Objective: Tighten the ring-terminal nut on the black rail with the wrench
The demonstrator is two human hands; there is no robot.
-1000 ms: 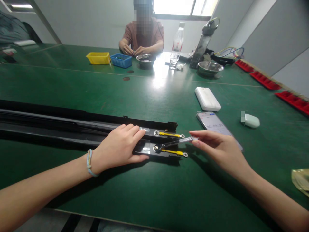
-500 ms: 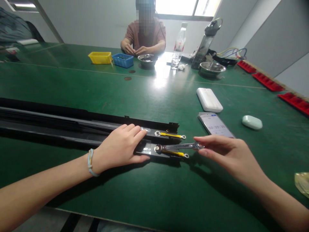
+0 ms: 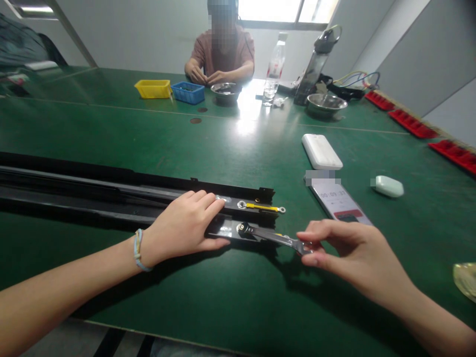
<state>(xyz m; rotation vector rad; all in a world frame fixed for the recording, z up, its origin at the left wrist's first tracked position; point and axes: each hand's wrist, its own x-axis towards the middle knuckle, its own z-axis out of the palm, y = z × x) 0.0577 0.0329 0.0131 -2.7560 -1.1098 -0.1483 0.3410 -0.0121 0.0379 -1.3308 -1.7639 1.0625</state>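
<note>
A long black rail assembly [image 3: 111, 193] lies across the green table [image 3: 230, 148], with two yellow-sleeved ring terminals [image 3: 262, 207] at its right end. My left hand [image 3: 184, 225] lies flat on the rail's right end, fingers together, pressing it down. My right hand [image 3: 344, 250] pinches the free end of a small silver wrench [image 3: 273, 237]. The wrench's other end sits on a fastener at the near terminal.
A phone [image 3: 340, 201], a white power bank [image 3: 322, 151] and a small white case [image 3: 388, 186] lie right of the rail. Across the table a person sits behind yellow [image 3: 153, 89] and blue [image 3: 188, 92] bins, steel bowls [image 3: 325, 103] and bottles. Red trays [image 3: 411, 124] line the right edge.
My right hand has swung the wrench handle toward me, clockwise around the fastener. My left hand has stayed on the rail.
</note>
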